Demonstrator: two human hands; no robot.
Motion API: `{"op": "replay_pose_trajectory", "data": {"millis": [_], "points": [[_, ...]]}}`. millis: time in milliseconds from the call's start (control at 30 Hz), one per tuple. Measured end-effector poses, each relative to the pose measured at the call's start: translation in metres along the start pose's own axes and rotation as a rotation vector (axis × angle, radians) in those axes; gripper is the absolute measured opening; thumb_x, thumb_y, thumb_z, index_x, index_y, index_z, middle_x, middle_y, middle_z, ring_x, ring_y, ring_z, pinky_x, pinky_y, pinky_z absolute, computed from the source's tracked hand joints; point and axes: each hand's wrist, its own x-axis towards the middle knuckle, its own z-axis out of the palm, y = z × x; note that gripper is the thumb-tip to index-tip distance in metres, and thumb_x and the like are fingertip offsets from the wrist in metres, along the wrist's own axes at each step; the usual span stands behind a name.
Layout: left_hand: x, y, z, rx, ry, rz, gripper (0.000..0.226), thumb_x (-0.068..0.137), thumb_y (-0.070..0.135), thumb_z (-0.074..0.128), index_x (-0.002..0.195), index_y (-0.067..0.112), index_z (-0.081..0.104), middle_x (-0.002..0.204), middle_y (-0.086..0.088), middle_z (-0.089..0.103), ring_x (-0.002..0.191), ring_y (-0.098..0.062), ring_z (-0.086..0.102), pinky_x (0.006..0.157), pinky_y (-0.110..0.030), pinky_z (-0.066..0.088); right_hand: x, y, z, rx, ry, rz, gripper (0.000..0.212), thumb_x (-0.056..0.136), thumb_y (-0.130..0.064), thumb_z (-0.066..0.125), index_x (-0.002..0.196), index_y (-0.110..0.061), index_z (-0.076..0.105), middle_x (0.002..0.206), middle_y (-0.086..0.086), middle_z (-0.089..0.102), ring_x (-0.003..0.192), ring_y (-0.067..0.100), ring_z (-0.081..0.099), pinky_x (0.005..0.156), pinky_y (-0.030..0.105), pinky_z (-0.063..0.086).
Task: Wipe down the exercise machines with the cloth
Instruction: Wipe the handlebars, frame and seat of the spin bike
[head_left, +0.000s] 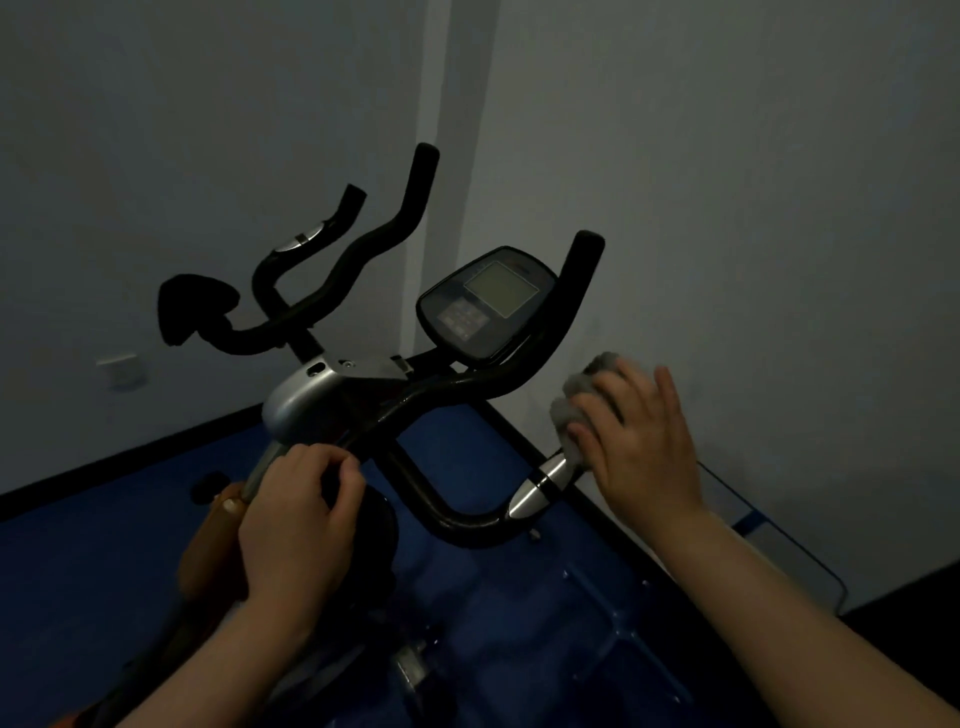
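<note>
cloth (574, 402) on handlebar (467, 522) end | right hand (644, 441) grip wraps cloth | left hand (298, 512) grip closed round post (260, 470)

The right hand (636, 441) presses a grey cloth (574, 402) around the exercise bike's (301, 400) right handlebar grip at 3 o'clock. The left hand (298, 525) grips the handlebar stem at 8 o'clock. The console (485, 306) sits just above centre.

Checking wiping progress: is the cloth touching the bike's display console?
Apart. The head view shows the cloth under the right hand on the handlebar end, with wall visible between it and the console.
</note>
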Motion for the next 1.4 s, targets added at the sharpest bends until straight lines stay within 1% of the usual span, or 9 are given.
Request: {"op": "replay_pose_trajectory", "data": {"millis": [133,433,533,700,833,933,1000,1133,1400], "points": [[0.000,0.002,-0.001,0.016,-0.004,-0.010,0.013,0.089,0.015,0.061,0.082,0.025,0.056,0.080,0.009,0.052,0.078,-0.008,0.045,0.055,-0.025,0.032,0.023,-0.004,-0.001,0.338,0.025,0.501,0.039,0.098,-0.041,0.039,0.105,-0.010,0.061,0.102,0.006,0.055,0.095,0.026,0.053,0.073,0.031,0.044],[0.003,0.005,-0.004,0.124,-0.037,0.055,0.013,0.083,0.009,0.068,0.077,0.020,0.063,0.076,0.008,0.053,0.077,-0.015,0.045,0.065,-0.036,0.037,0.000,-0.084,0.007,0.929,0.334,1.218,0.049,0.101,-0.025,0.042,0.147,-0.017,0.030,0.134,0.004,0.039,0.095,-0.010,0.046,0.072,-0.005,0.036],[0.003,0.007,-0.004,0.129,-0.048,0.024,0.016,0.084,0.009,0.069,0.077,0.022,0.062,0.075,0.008,0.051,0.077,-0.015,0.044,0.064,-0.035,0.035,-0.005,-0.084,0.008,0.923,0.235,1.206,0.053,0.100,-0.029,0.043,0.149,-0.018,0.026,0.134,0.007,0.040,0.103,0.001,0.047,0.077,0.000,0.038],[0.003,0.009,-0.002,0.141,-0.043,0.006,0.013,0.083,0.007,0.068,0.076,0.018,0.065,0.072,0.004,0.052,0.073,-0.019,0.046,0.061,-0.034,0.034,0.000,-0.072,0.013,0.673,0.144,1.189,0.059,0.098,-0.043,0.037,0.149,-0.014,0.028,0.137,0.010,0.046,0.126,0.024,0.042,0.107,0.036,0.032],[0.003,0.010,-0.003,0.136,-0.049,-0.017,0.014,0.084,0.006,0.068,0.076,0.018,0.065,0.072,0.004,0.051,0.075,-0.018,0.045,0.063,-0.035,0.034,-0.021,-0.096,0.005,0.946,0.087,1.180,0.076,0.088,-0.061,0.029,0.151,-0.019,0.022,0.141,0.006,0.039,0.120,0.016,0.049,0.096,0.033,0.049],[0.004,0.011,-0.003,0.138,-0.065,-0.046,0.014,0.087,0.012,0.065,0.076,0.021,0.063,0.073,0.007,0.050,0.076,-0.017,0.045,0.062,-0.035,0.034,-0.005,-0.076,0.009,0.973,0.080,1.210,0.059,0.099,-0.038,0.041,0.150,-0.014,0.021,0.144,0.005,0.031,0.104,0.004,0.046,0.072,0.004,0.043],[0.003,0.010,-0.003,0.139,-0.069,-0.034,0.014,0.087,0.013,0.064,0.076,0.021,0.062,0.074,0.006,0.051,0.077,-0.017,0.045,0.062,-0.035,0.034,0.007,-0.076,0.007,0.981,0.144,1.247,0.058,0.101,-0.029,0.041,0.151,-0.015,0.016,0.149,0.006,0.026,0.108,0.003,0.044,0.075,-0.003,0.038],[0.004,0.012,-0.003,0.120,-0.078,-0.070,0.013,0.088,0.015,0.063,0.078,0.023,0.062,0.075,0.010,0.048,0.079,-0.015,0.044,0.062,-0.034,0.033,-0.014,-0.126,-0.002,1.012,0.077,1.161,0.074,0.100,-0.034,0.038,0.146,-0.031,-0.021,0.161,-0.001,0.000,0.143,0.013,0.023,0.114,0.026,0.028],[0.000,0.006,-0.002,0.101,-0.030,-0.002,0.009,0.085,0.012,0.065,0.079,0.019,0.063,0.077,0.010,0.051,0.078,-0.012,0.044,0.060,-0.037,0.040,0.003,-0.113,0.014,0.832,0.273,1.140,0.068,0.101,-0.029,0.035,0.145,-0.032,-0.017,0.162,-0.003,-0.010,0.148,0.012,0.008,0.120,0.036,0.022]]}}
